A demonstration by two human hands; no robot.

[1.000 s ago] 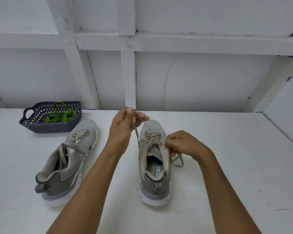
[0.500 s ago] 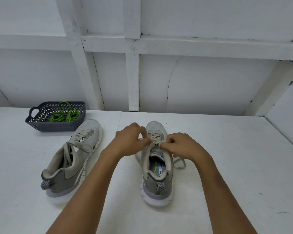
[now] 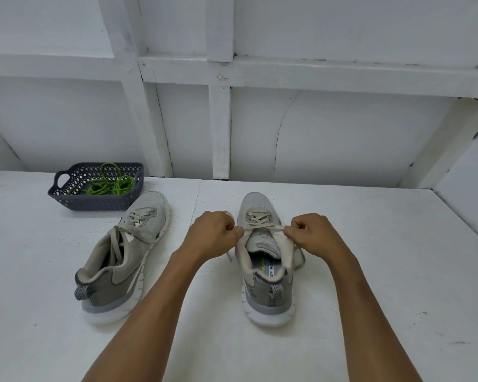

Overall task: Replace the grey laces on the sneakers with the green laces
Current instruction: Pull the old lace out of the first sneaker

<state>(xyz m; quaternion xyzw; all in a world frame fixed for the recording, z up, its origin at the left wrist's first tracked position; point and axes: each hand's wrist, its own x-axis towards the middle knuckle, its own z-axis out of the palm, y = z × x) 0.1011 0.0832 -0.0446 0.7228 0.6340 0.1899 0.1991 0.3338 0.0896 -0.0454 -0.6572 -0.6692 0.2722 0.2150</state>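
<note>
Head view: two bare forearms reach up from the lower edge of the frame over a white painted bench (image 3: 370,271).
Centre sneaker: a grey mesh sneaker with a white sole (image 3: 255,202) stands upright just right of the frame's centre, with its toe pointing away and its heel toward the camera.
Grey lace: a flat pale grey lace (image 3: 260,220) criss-crosses the eyelets near the toe. One strand runs taut across the tongue between the two hands, and loose ends trail onto the bench on both sides of the shoe.
Left hand: the left hand (image 3: 215,234) has its fingers curled and pinches the taut strand at the shoe's left edge.
Right hand: the right hand (image 3: 312,234) has its fingers curled and pinches the same strand at the shoe's right edge, against the collar.
Second sneaker: a matching grey sneaker (image 3: 127,257) lies tilted left of centre. Its own grey lace is threaded but slack.
Green laces: bright green cord laces (image 3: 108,186) lie coiled in the basket at the upper left, well apart from both hands.
Basket: a dark grey perforated plastic basket (image 3: 94,202) sits just behind the second sneaker's toe, near the white panelled wall (image 3: 342,133).
</note>
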